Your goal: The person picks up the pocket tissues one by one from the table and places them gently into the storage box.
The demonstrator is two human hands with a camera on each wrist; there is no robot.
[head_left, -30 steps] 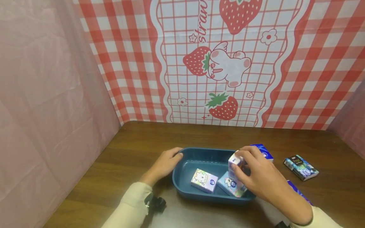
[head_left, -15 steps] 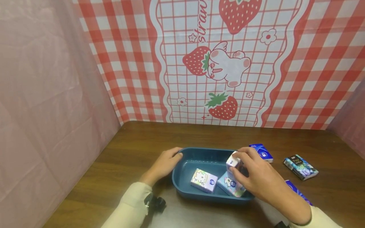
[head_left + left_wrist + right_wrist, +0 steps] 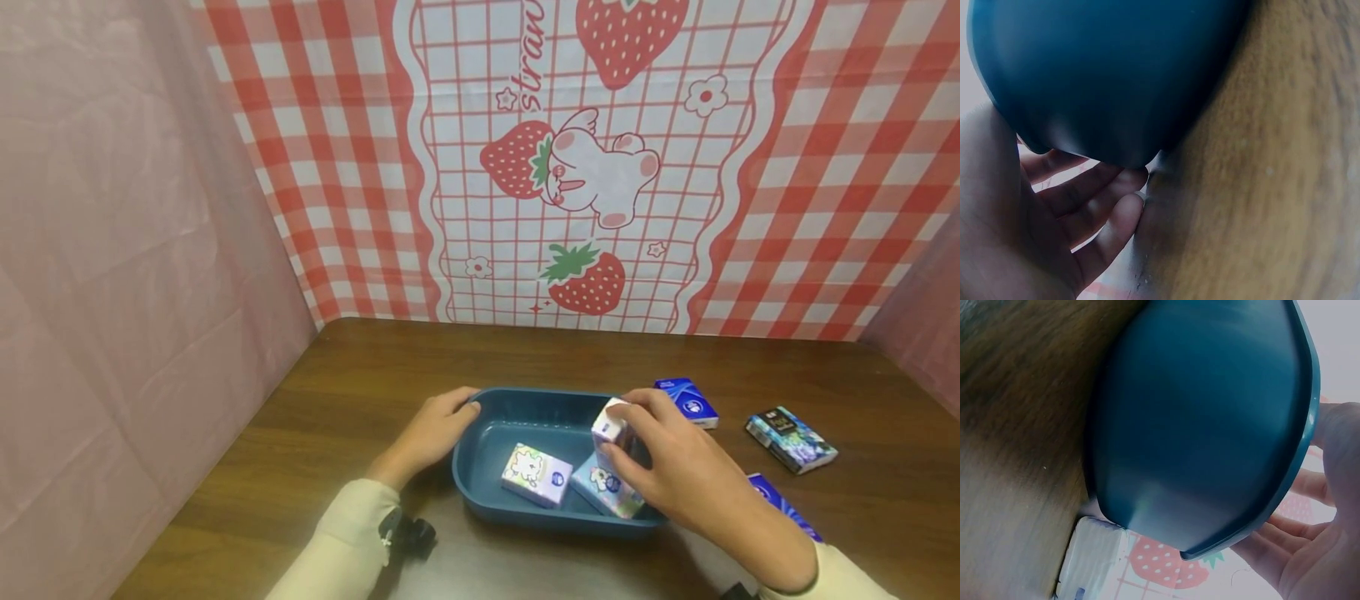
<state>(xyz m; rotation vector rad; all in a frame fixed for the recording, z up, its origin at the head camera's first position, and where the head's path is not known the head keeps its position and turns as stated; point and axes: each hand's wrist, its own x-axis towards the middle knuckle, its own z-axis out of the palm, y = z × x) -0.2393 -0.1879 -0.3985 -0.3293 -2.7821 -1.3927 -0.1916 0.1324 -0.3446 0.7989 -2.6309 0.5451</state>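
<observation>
A dark teal plastic tub (image 3: pixel 525 523) stands on the table. At its left end my left hand (image 3: pixel 429 437) grips the wall, thumb at the rim and fingers along the outside, as the left wrist view shows. My right hand (image 3: pixel 686 467) reaches over the right end and pinches a white pocket tissue pack (image 3: pixel 609 427) on end inside the tub. Below that pack lies a blue tissue pack (image 3: pixel 611 490) with a cartoon print. A pale purple-and-yellow tissue pack (image 3: pixel 537 475) lies flat left of it. The held pack's lower part is hidden by my fingers.
Right of the tub, a deep blue tissue pack (image 3: pixel 688 402) lies behind my right hand. A dark floral pack (image 3: pixel 791 439) lies farther right, and another blue pack (image 3: pixel 783 507) is partly behind my right forearm. A red-checked cloth (image 3: pixel 337 167) hangs behind the wooden table (image 3: pixel 315 375).
My right hand has shifted slightly left with the white tissue pack, keeping hold of it. The left hand and the tub stay in place.
</observation>
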